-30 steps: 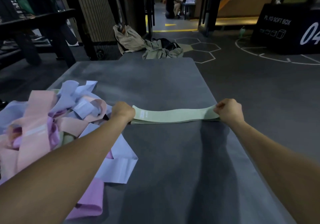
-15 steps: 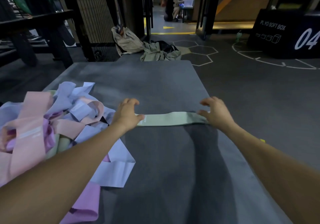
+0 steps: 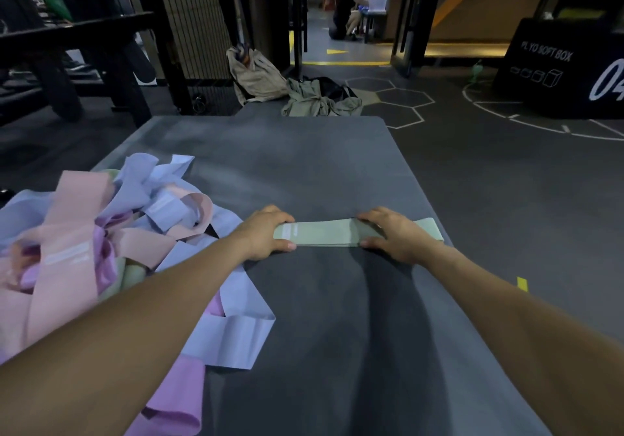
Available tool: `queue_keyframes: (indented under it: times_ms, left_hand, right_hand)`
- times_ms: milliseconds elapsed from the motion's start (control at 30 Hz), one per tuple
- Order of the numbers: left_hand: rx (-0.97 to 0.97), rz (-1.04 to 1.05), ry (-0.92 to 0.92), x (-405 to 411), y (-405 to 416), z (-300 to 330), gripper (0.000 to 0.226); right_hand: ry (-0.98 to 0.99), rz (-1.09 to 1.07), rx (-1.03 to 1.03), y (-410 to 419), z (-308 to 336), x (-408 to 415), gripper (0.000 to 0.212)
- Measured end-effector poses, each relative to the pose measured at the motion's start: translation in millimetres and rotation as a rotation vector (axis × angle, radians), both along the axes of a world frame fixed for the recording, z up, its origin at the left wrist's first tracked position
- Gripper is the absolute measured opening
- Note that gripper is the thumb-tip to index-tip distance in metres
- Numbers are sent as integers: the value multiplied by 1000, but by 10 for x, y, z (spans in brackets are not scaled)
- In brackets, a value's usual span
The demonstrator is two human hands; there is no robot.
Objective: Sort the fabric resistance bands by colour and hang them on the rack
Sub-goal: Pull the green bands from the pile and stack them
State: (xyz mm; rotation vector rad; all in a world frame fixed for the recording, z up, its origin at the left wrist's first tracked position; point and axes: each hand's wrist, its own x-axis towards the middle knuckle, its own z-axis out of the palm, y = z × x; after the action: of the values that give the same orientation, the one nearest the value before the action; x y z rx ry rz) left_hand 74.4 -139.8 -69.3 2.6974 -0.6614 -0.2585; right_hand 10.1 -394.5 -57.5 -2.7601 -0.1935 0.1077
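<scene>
**Two hands on one green band**

Both of my hands sit on the pale green band (image 3: pixel 324 233), which lies flat across the grey mat (image 3: pixel 304 165), stretched out left to right. My left hand (image 3: pixel 266 233) holds its left end: the fingers curl over the far edge and the thumb comes in under the near edge, just beside the white label patch. My right hand (image 3: pixel 393 234) grips the band further along in the same way, fingers over the far edge and thumb at the near edge, so a short length of green sticks out past it toward the mat's right edge.

To my left, a loose pile of bands (image 3: pixel 101 233) covers that side of the mat: pink, lilac and light blue loops tangled over one another, with a bit of pale green showing underneath. One light blue band (image 3: pixel 233 334) trails out of the pile toward me, lying over a lilac one (image 3: pixel 175 398).

Beyond the mat's far end, a beige bag (image 3: pixel 256 75) and some crumpled olive cloth (image 3: pixel 317 101) lie on the floor. A black soft box (image 3: pixel 557 70) with white lettering stands far right.
</scene>
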Motion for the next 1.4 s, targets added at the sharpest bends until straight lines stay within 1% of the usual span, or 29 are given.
queue_keyframes:
  times_ms: [67, 133, 200, 333, 500, 600, 733, 867, 933, 1000, 1067, 1133, 1200, 1233, 1267, 1300, 1333, 1400]
  left_hand:
    - [28, 3, -20, -39, 8, -1, 59]
    - [8, 21, -49, -90, 37, 26, 63]
    - [-62, 47, -88, -153, 96, 107, 59]
    - [-173, 90, -176, -341, 366, 380, 44]
    - [-260, 173, -245, -677, 967, 670, 34]
    - [-294, 243, -273, -958, 1375, 776, 31]
    - [-370, 291, -330, -1252, 1906, 818, 29]
    - [-389, 414, -324, -1426, 2382, 826, 26]
    - [-416, 484, -283, -1499, 2547, 800, 25]
    - [-360, 526, -250, -1568, 2635, 763, 29]
    - [-288, 505, -224, -1620, 2655, 721, 36]
    - [-290, 464, -182, -1661, 2584, 699, 50]
    - [-258, 458, -157, -1674, 2488, 648, 70]
    - [-222, 461, -164, -1682, 2437, 613, 76]
    - [-183, 462, -177, -1686, 2394, 571, 78]
    - [-155, 463, -194, -1686, 2364, 532, 75]
    - [-146, 464, -209, -1674, 2350, 493, 67]
    - [-175, 467, -228, -1648, 2354, 447, 46]
  right_hand:
    - [15, -11, -8, 40, 30, -7, 59]
    - [12, -19, -11, 125, 80, -4, 60]
    - [-13, -19, 1, 280, 158, 1, 60]
    - [-48, 15, 73, 798, 390, -1, 58]
    - [-98, 81, 215, 1611, 638, -126, 47]
    - [-104, 186, 214, 2087, 752, -288, 42]
    - [-131, 252, 235, 2650, 849, -488, 34]
    - [-128, 296, 236, 3122, 894, -602, 26]
    - [-128, 276, 214, 3285, 845, -596, 24]
    - [-155, 221, 181, 3367, 777, -580, 20]
    - [-165, 128, 162, 3374, 712, -594, 14]
    - [-151, 55, 137, 3330, 662, -627, 11]
    - [-106, 47, 137, 3280, 590, -642, 13]
    - [-87, 61, 142, 3259, 555, -644, 12]
    - [-72, 81, 141, 3243, 531, -649, 9]
    - [-60, 105, 142, 3232, 514, -653, 5]
    - [-41, 119, 156, 3221, 502, -656, 7]
    - [2, 118, 217, 3205, 471, -656, 19]
